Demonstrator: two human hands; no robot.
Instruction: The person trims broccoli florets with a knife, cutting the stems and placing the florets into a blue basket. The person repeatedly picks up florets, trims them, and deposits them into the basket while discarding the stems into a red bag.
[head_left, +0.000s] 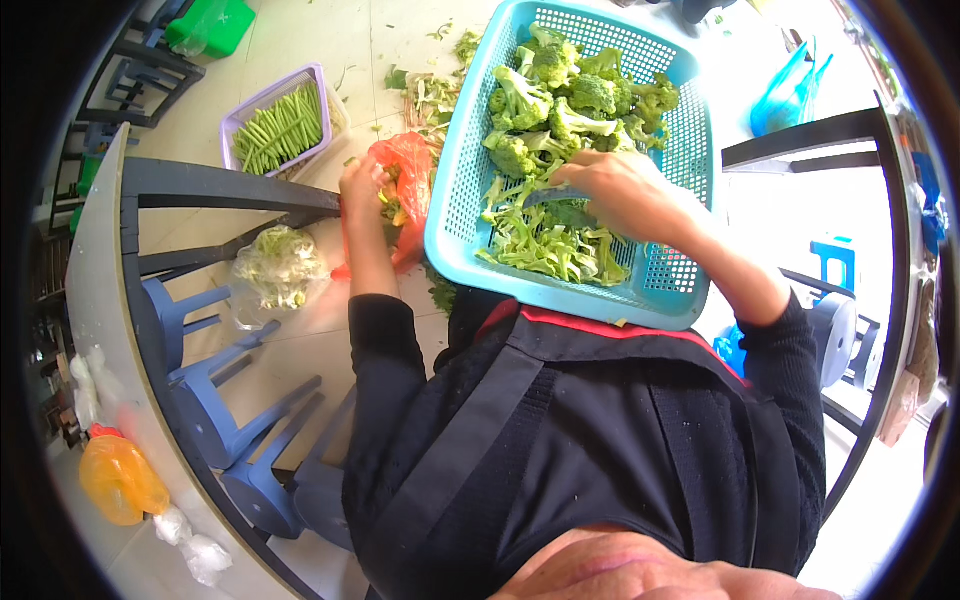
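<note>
A turquoise perforated plastic basket (465, 251) rests at my lap. Broccoli florets (592, 94) fill its far part, and thin strips of pale green stem (540, 247) lie in the near part. Over the basket, my right hand (626, 191) is closed around a blue-grey knife-like tool (555, 196), partly hidden by the fingers. To the left, my left hand (364, 187) is at the mouth of a red plastic bag (412, 180) containing green and yellowish vegetable scraps (391, 202). Its fingers are curled, and what they grip is unclear.
A lilac basket of green stalks (277, 129) stands on the floor, left of loose trimmings (431, 97). A clear bag of vegetables (279, 262) lies near blue stools (210, 412). Dark-legged tables flank me; the left tabletop (97, 277) holds an orange bag (124, 480).
</note>
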